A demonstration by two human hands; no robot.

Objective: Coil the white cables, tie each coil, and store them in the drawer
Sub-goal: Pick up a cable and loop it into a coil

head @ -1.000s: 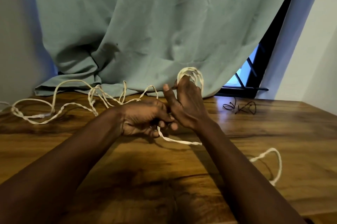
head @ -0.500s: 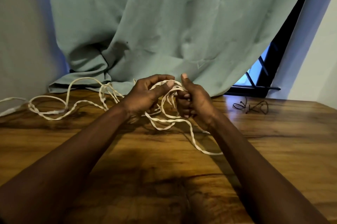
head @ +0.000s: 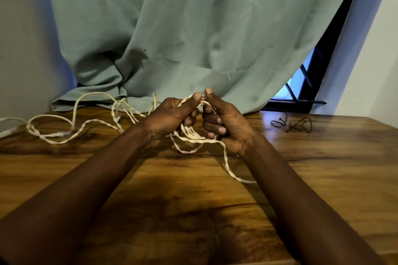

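A small coil of white twisted cable (head: 191, 135) hangs between both hands just above the wooden table (head: 323, 178). My left hand (head: 172, 116) grips the coil's left side, thumb pressed over the top strands. My right hand (head: 226, 122) grips the right side with curled fingers, its thumb raised beside the left thumb. The cable's loose length (head: 64, 133) trails in loops across the table to the left edge. A short tail (head: 232, 172) runs down from the coil and under my right forearm. No drawer is in view.
Thin black ties (head: 290, 124) lie on the table at the back right. A green curtain (head: 193, 27) hangs behind, its hem resting on the table's back edge. A dark window frame (head: 301, 101) shows at the right.
The coil was wound round my raised right hand; both hands have come together and now grip it between them. The tail has been drawn in from the right.
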